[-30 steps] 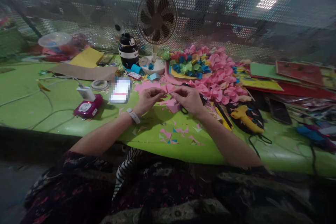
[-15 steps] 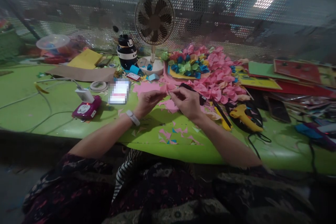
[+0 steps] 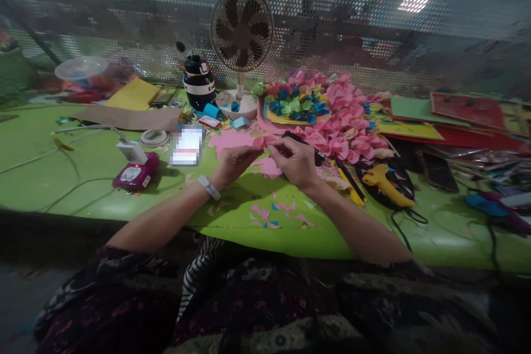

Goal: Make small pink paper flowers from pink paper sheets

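Paper (image 3: 266, 140), pink, pinched, ruffled petal heap (image 3: 346, 116)

My left forearm (image 3: 155, 217) and right forearm (image 3: 352, 218) reach forward and slant inward from either side. My left hand (image 3: 237, 164) points across with its fingers laid together, nearly straight. My right hand (image 3: 295, 162) shows its back, fingers bent, thumb and forefinger drawn into a pinch. Their fingertips nearly meet in front of me.

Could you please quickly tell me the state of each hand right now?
Left hand: closed, holding a pink paper piece.
Right hand: pinched closed on the same piece.
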Demonstrator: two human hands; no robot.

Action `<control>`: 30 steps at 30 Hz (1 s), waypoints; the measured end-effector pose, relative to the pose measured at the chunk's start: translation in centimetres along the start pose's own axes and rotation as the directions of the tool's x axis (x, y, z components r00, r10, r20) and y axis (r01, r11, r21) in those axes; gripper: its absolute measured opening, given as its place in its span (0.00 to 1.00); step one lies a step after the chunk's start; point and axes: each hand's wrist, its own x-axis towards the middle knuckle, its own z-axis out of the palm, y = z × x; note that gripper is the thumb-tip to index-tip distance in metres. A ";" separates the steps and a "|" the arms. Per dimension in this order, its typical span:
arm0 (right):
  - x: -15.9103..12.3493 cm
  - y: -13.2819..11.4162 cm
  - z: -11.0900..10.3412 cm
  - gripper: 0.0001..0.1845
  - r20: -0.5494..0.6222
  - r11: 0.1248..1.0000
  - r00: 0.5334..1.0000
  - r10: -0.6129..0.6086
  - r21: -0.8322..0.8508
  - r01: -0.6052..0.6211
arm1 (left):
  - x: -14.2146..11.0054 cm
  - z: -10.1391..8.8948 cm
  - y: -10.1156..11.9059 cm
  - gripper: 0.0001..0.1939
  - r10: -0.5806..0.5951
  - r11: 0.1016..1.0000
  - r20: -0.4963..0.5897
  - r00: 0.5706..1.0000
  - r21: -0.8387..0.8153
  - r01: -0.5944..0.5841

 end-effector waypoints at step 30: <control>0.5 -0.1 -0.8 0.08 0.041 0.978 0.994 -0.102 -0.177 0.107 | 0.2 -0.3 0.7 0.12 -0.007 0.999 0.039 0.999 0.044 0.005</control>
